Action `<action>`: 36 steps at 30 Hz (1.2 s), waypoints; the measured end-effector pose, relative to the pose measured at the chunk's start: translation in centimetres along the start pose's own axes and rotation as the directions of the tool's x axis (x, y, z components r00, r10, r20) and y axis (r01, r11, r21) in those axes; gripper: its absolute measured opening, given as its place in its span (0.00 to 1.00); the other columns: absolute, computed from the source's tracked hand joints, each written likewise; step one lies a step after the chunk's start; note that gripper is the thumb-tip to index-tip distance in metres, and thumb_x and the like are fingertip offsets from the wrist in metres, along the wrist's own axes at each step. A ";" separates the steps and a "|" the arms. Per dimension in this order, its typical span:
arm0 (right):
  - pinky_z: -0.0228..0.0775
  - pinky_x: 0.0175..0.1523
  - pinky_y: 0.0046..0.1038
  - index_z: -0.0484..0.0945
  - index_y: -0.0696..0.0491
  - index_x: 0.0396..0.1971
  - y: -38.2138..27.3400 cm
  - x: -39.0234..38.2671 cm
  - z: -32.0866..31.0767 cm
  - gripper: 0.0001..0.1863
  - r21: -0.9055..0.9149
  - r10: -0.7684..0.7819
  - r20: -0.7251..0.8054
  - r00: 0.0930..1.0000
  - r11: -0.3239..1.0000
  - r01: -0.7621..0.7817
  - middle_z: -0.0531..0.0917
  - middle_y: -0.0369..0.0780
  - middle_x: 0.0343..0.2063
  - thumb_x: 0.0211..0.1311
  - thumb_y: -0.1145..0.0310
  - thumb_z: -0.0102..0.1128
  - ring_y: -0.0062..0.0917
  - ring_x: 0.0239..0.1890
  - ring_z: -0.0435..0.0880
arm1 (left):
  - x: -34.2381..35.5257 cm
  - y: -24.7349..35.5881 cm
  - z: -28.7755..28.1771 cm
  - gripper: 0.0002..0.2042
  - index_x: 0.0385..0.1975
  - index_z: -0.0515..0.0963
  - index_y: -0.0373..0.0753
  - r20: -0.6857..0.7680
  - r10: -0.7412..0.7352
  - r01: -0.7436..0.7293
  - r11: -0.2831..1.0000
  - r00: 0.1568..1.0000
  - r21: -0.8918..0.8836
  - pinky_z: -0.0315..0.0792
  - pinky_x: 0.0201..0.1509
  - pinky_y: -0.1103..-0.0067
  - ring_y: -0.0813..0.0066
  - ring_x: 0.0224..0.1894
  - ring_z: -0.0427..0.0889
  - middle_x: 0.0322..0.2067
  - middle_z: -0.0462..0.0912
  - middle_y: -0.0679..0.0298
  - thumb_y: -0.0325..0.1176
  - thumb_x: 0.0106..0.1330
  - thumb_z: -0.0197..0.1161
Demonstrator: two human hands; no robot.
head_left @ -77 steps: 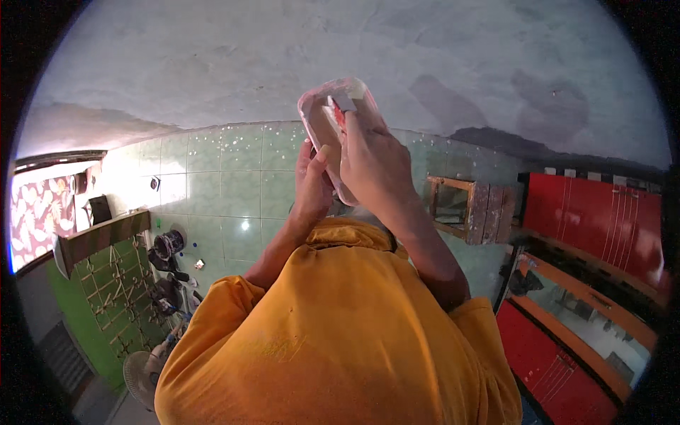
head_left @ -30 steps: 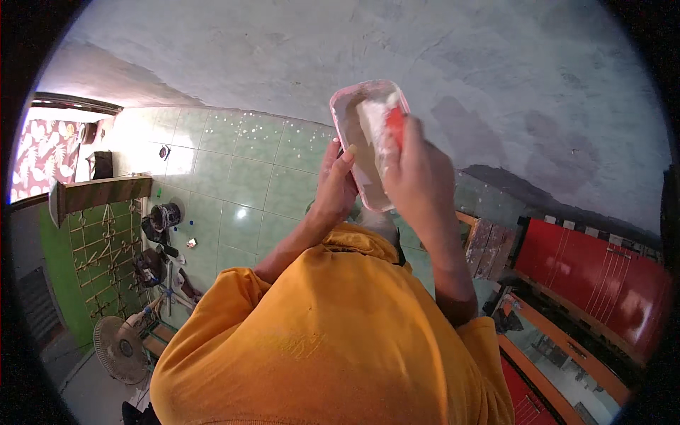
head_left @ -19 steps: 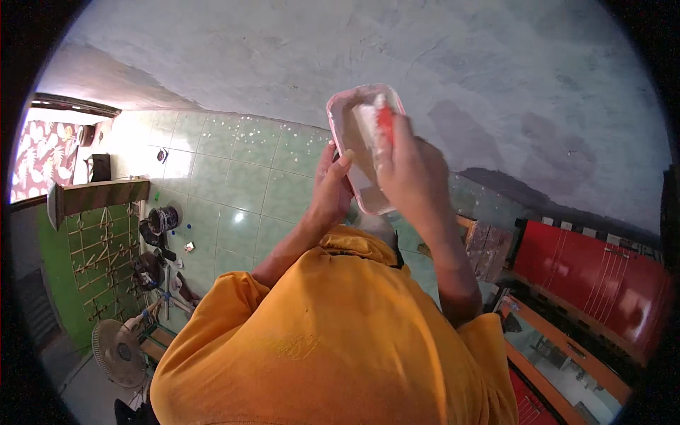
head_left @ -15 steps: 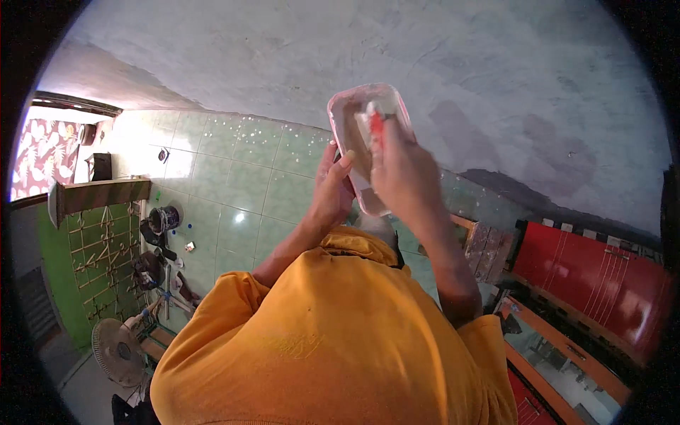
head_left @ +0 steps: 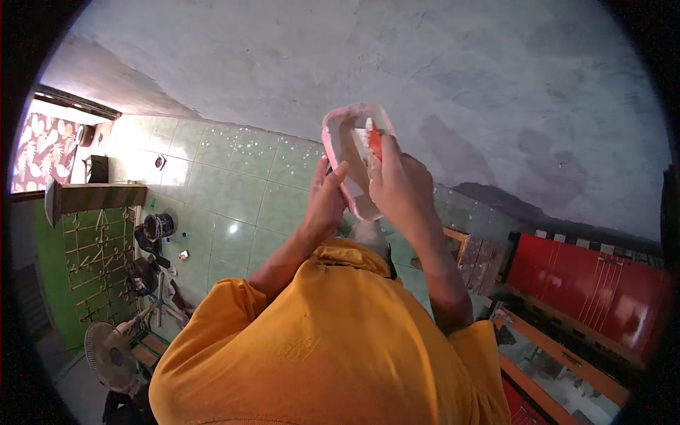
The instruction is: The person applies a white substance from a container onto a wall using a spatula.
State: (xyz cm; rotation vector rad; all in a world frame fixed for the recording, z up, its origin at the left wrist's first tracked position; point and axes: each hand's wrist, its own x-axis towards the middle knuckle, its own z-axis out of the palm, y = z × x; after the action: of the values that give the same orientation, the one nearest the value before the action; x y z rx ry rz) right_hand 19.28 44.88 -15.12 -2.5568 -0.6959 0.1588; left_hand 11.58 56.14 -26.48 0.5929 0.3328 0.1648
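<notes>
My left hand (head_left: 327, 202) grips a long pink plastic tub (head_left: 329, 142) from its left side, with the thumb over the rim. Whitish-grey paste coats the inside of the tub. In my right hand (head_left: 402, 183) is a putty knife with a red handle (head_left: 375, 139), smeared with white. Its blade end dips inside the tub and is partly hidden. The tub is held out in front of me, tilted, near a grey plastered wall (head_left: 297, 64) that has darker damp-looking patches.
Green floor tiles (head_left: 234, 184) spattered with white run along the wall. At left are a dark bucket (head_left: 159, 226), a standing fan (head_left: 111, 356) and a green panel with a lattice rack (head_left: 99, 262). A red cabinet (head_left: 581, 283) and a wooden stool-like piece (head_left: 484, 258) stand at right.
The tub and both hands have come slightly lower and closer to me. The putty knife stays in the tub, and my right hand, blurred before, is now sharper.
</notes>
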 end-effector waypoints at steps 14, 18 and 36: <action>0.74 0.35 0.51 0.67 0.56 0.44 1.7 -1.1 1.0 0.12 -0.176 -0.024 0.007 1.000 0.984 0.025 0.83 0.53 0.28 0.64 0.69 0.54 0.53 0.31 0.82 | -0.5 -0.3 0.6 0.25 0.62 0.60 0.36 -0.020 0.016 -0.015 1.000 1.000 0.027 0.73 0.57 0.71 0.69 0.55 0.76 0.53 0.74 0.56 0.36 0.70 0.58; 0.74 0.36 0.51 0.67 0.57 0.46 1.1 -3.2 2.3 0.13 -0.052 -0.028 -0.047 0.998 0.998 0.026 0.83 0.54 0.28 0.64 0.70 0.54 0.54 0.32 0.83 | -0.7 -2.0 -0.5 0.24 0.62 0.60 0.35 -0.053 0.038 -0.037 0.999 0.998 0.013 0.72 0.58 0.72 0.69 0.56 0.75 0.54 0.74 0.57 0.37 0.71 0.58; 0.73 0.37 0.52 0.68 0.56 0.51 0.1 -1.2 -1.5 0.16 -0.010 0.099 0.019 0.995 0.995 -0.099 0.83 0.54 0.31 0.68 0.64 0.51 0.54 0.34 0.82 | -0.8 -1.3 1.0 0.26 0.65 0.58 0.37 0.046 -0.084 0.087 0.995 0.995 -0.057 0.70 0.63 0.65 0.64 0.60 0.74 0.58 0.72 0.54 0.35 0.71 0.57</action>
State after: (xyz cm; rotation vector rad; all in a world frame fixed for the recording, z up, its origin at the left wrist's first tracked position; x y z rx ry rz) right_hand 18.62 43.51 -13.85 -2.6028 -0.5780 0.2144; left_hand 11.28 54.37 -26.28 0.5219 0.3091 0.0788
